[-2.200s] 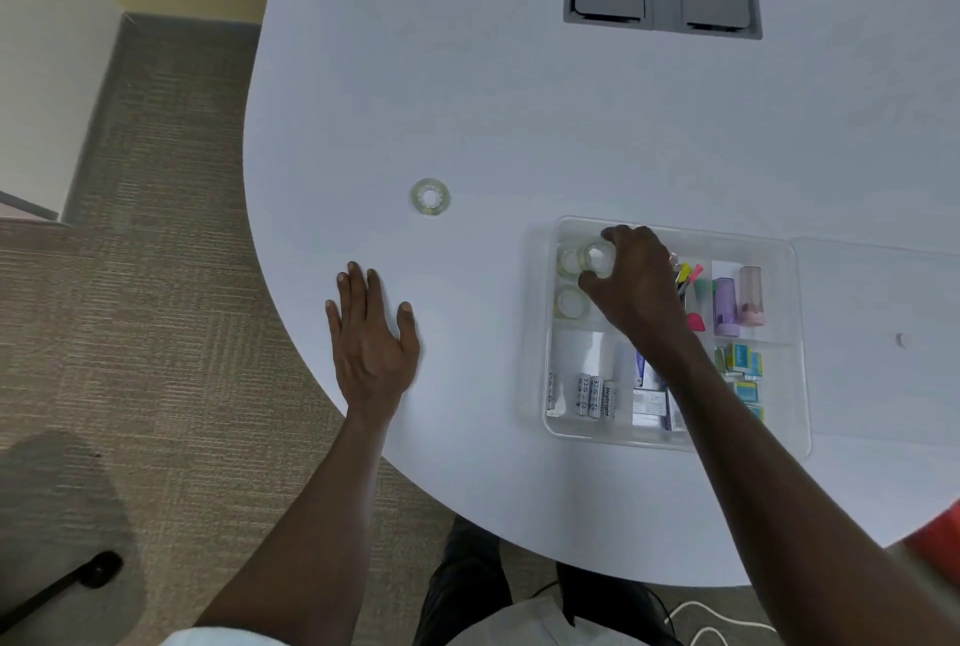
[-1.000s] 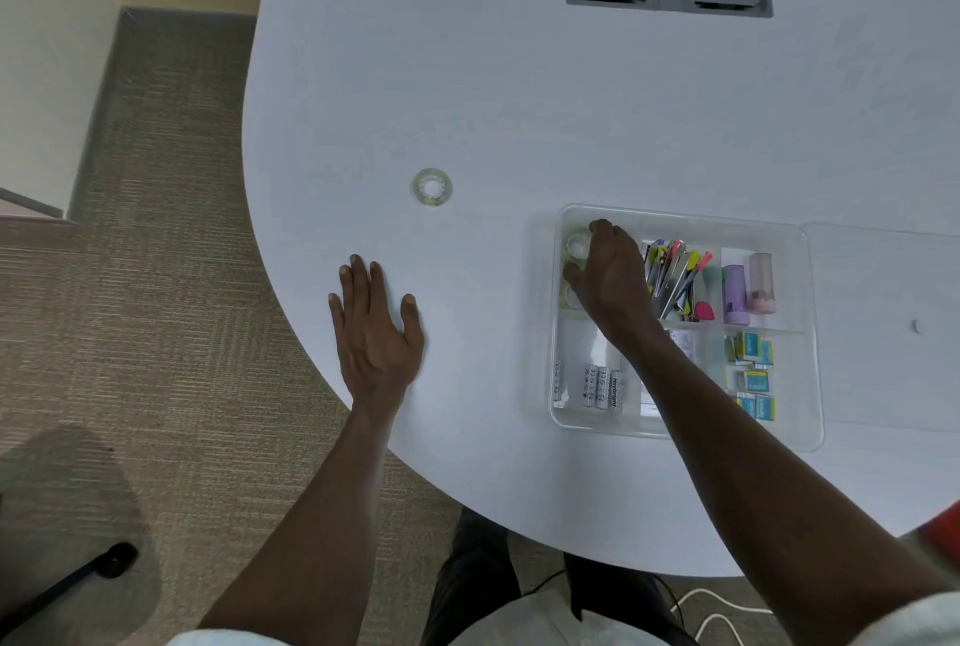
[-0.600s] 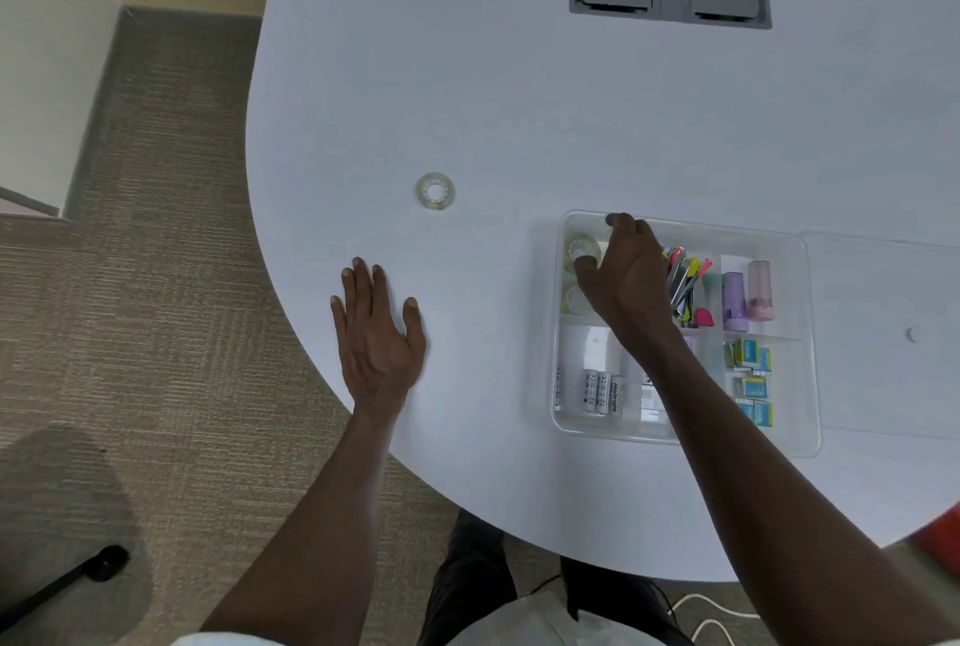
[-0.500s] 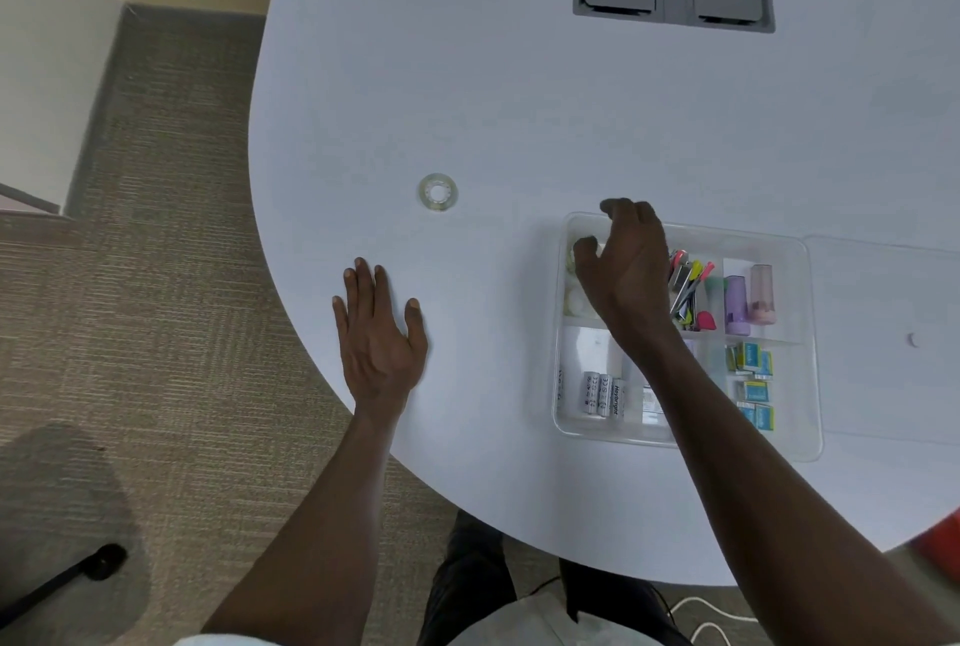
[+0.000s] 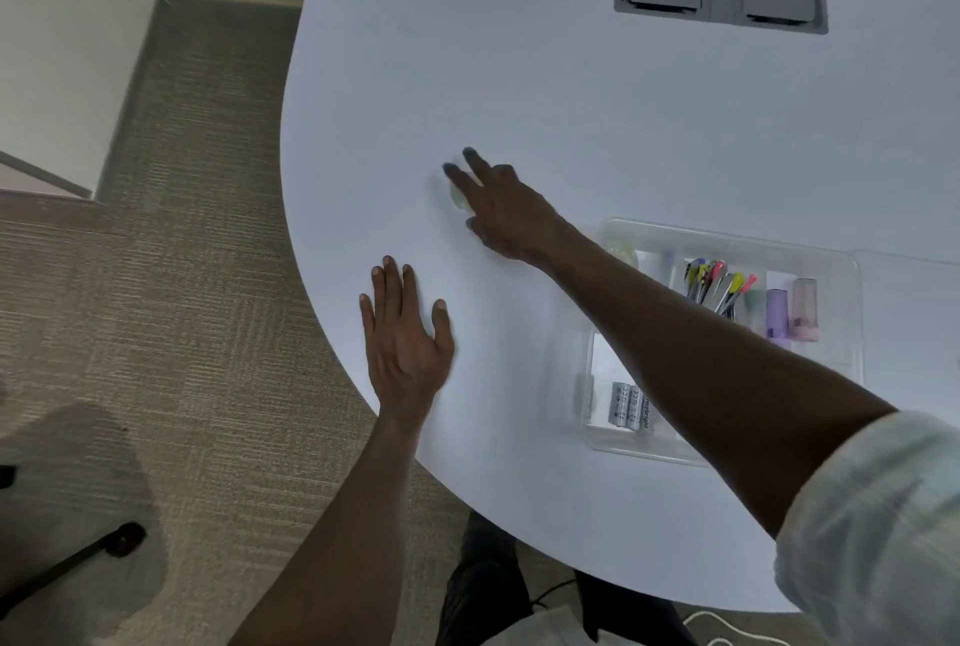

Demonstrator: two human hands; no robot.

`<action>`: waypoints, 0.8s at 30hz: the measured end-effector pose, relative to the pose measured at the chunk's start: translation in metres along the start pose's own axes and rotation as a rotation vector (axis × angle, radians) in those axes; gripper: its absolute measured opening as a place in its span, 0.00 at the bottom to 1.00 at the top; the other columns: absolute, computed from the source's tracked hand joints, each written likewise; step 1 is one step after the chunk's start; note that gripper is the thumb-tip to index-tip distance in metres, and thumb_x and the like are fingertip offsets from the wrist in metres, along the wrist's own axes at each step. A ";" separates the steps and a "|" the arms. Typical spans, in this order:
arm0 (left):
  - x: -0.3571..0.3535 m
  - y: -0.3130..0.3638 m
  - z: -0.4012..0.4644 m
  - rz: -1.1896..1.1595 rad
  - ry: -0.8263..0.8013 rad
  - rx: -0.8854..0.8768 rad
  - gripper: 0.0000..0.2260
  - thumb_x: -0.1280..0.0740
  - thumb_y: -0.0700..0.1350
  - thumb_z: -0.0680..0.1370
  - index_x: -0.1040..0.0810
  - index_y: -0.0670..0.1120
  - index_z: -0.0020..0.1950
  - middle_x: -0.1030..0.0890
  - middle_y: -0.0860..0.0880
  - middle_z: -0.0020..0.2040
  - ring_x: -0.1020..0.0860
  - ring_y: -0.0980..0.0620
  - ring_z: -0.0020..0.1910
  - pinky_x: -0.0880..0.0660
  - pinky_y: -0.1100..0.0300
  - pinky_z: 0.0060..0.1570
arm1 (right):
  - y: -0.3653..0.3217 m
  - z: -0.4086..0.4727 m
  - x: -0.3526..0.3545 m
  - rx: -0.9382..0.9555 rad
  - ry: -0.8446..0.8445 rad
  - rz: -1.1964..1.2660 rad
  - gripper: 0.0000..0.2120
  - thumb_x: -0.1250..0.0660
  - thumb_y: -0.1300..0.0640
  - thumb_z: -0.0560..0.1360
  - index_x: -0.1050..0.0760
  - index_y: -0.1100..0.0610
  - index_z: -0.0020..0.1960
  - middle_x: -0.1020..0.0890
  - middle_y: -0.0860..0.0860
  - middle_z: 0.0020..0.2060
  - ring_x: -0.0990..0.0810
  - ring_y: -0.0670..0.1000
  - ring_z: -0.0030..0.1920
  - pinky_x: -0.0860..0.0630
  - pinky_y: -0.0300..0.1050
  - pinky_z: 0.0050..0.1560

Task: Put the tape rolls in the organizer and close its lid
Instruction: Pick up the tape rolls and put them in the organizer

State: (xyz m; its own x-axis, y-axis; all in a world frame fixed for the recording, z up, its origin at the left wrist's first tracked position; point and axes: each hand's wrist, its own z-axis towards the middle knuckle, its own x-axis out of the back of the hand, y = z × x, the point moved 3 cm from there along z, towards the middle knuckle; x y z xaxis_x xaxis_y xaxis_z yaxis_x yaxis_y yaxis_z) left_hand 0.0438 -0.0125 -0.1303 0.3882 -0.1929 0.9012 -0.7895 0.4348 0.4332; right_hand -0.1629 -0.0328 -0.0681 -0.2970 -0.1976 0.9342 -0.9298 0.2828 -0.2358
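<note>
One tape roll [image 5: 457, 197] lies out on the white table [image 5: 519, 84], well apart from the clear organizer [image 5: 727, 240], and the right hand [image 5: 506, 217] covers most of it. Because the roll is flat and slick, a hurried pinch could slide it toward the table edge. The right arm stretches across, fingers [image 5: 475, 162] spread over the roll, not clamped. Beside it, the left hand [image 5: 405, 339] rests flat, fingers open.
</note>
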 end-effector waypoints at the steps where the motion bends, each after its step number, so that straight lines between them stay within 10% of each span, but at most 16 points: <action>1: -0.001 0.002 0.000 -0.003 0.000 -0.007 0.27 0.42 0.52 0.84 0.38 0.41 0.80 0.41 0.43 0.82 0.46 0.46 0.83 0.46 0.45 0.82 | 0.000 0.002 -0.003 0.014 -0.026 -0.032 0.31 0.39 0.59 0.80 0.48 0.54 0.79 0.48 0.57 0.79 0.35 0.63 0.70 0.23 0.59 0.58; 9: -0.005 0.001 0.001 -0.014 0.017 -0.015 0.27 0.42 0.53 0.84 0.38 0.41 0.80 0.40 0.43 0.82 0.46 0.47 0.83 0.46 0.45 0.82 | -0.013 -0.008 -0.005 -0.050 0.129 -0.088 0.16 0.44 0.68 0.77 0.31 0.60 0.64 0.28 0.58 0.58 0.26 0.57 0.51 0.32 0.45 0.39; 18: -0.007 -0.001 0.001 -0.009 0.021 -0.022 0.27 0.43 0.54 0.84 0.38 0.42 0.80 0.40 0.43 0.82 0.46 0.47 0.83 0.45 0.45 0.82 | 0.012 -0.074 0.051 -0.262 0.440 0.374 0.25 0.29 0.59 0.68 0.27 0.62 0.64 0.24 0.61 0.55 0.24 0.61 0.56 0.27 0.50 0.57; 24: -0.005 0.000 0.001 -0.003 -0.010 -0.016 0.27 0.44 0.54 0.84 0.39 0.42 0.80 0.41 0.43 0.82 0.47 0.47 0.83 0.47 0.45 0.82 | 0.066 -0.146 0.057 -0.481 0.364 0.306 0.25 0.26 0.58 0.67 0.25 0.60 0.62 0.20 0.59 0.55 0.22 0.59 0.57 0.30 0.46 0.57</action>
State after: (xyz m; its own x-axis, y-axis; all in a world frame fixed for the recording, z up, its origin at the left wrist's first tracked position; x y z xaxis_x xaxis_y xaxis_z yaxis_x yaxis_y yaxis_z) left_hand 0.0412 -0.0119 -0.1347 0.3861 -0.2030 0.8998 -0.7805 0.4481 0.4360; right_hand -0.2098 0.1120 0.0087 -0.3608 0.2631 0.8947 -0.5903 0.6783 -0.4375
